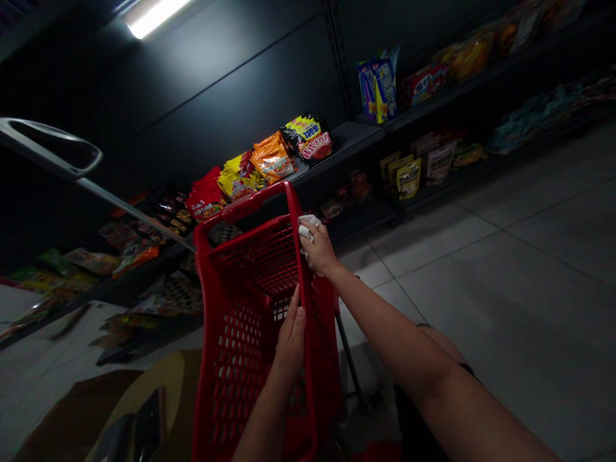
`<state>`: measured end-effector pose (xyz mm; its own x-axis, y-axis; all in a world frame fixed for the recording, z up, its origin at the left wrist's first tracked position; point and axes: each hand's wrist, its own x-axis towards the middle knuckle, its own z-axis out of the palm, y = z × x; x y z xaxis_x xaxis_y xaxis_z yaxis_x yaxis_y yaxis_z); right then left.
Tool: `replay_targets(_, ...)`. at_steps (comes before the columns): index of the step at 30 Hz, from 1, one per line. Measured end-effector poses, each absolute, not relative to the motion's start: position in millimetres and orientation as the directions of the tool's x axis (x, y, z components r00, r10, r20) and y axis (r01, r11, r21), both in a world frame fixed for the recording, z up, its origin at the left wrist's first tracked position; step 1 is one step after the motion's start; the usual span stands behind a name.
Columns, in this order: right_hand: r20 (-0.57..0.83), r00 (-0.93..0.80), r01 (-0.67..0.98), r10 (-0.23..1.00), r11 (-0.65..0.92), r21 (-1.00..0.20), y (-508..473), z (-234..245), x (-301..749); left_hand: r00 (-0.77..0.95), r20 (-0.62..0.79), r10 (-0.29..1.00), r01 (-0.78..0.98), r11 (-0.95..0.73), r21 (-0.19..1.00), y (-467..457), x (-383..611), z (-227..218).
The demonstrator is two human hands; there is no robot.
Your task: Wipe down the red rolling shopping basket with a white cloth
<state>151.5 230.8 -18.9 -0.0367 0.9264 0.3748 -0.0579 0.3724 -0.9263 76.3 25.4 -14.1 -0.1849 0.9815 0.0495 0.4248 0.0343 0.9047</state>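
Beside snack shelves (356,135), gripping likely soft cloth (308,222), best bunched, in right hand (321,251), resting open left hand (290,337) against shopping cart (310,366).

One red cart (310,350), one white cloth (307,223), one left hand (290,339) and one right hand (321,250) are seen mid-frame. One lit lamp (158,16) is shown at upper left of the frame.
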Motion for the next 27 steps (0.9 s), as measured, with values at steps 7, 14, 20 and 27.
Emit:
replay_targets(7,0.378,-0.166,-0.103,0.911,0.365,-0.925,199.8,-31.2,153.3,-0.208,0.077,0.975,0.409,0.015,0.912,37.8,70.9,-16.4)
replay_targets(14,0.237,-0.377,-0.115,0.895,0.208,-0.971,125.5,-49.6,166.3,-0.270,0.124,0.955,0.373,-0.015,0.928,50.4,52.6,-22.8)
replay_targets(20,0.128,-0.510,-0.147,0.850,0.061,-0.987,73.9,-56.6,175.2,-0.320,0.127,0.939,0.367,-0.001,0.930,46.6,39.2,-23.9)
replay_targets(27,0.014,-0.667,-0.132,0.745,-0.099,-0.986,18.2,-53.6,192.1,-0.353,0.179,0.918,0.418,-0.016,0.908,43.8,23.7,-25.3)
